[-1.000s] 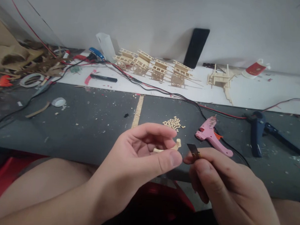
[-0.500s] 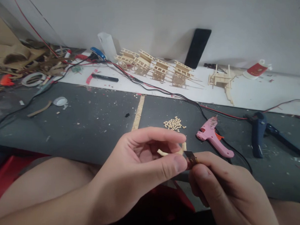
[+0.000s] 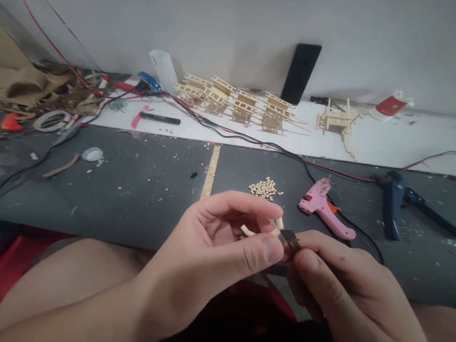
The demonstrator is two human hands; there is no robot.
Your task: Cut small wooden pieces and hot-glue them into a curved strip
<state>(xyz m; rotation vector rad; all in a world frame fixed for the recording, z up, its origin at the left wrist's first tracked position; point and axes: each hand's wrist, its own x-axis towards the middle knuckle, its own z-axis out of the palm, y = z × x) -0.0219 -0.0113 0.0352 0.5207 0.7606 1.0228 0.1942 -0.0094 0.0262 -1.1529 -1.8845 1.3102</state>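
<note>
Between the thumb and fingers of my left hand [image 3: 212, 256] is a small pale wooden piece [image 3: 247, 231], curved or angled, with one end standing up past the fingertips. Most of it is hidden by the thumb and fingers. My right hand [image 3: 344, 282] pinches a utility knife [image 3: 293, 240] with a dark blade, its tip at or against the wood beside my left thumb. The rest of the knife is hidden in my right hand. Just beyond my fingers, a pile of tiny wooden bits [image 3: 265, 188] lies on the grey table [image 3: 151, 188].
A pink glue gun [image 3: 320, 205] and a dark blue glue gun [image 3: 393, 206] lie at the right. Several miniature wooden carts [image 3: 242, 106] stand along the white board, near a leaning black phone [image 3: 301, 73]. Cables [image 3: 248, 139] cross the table; scraps [image 3: 35, 92] crowd the far left.
The wooden piece has shifted and tilted very slightly in my left fingers, and the blade has moved slightly. Both hands keep their grips; everything on the table stays put.
</note>
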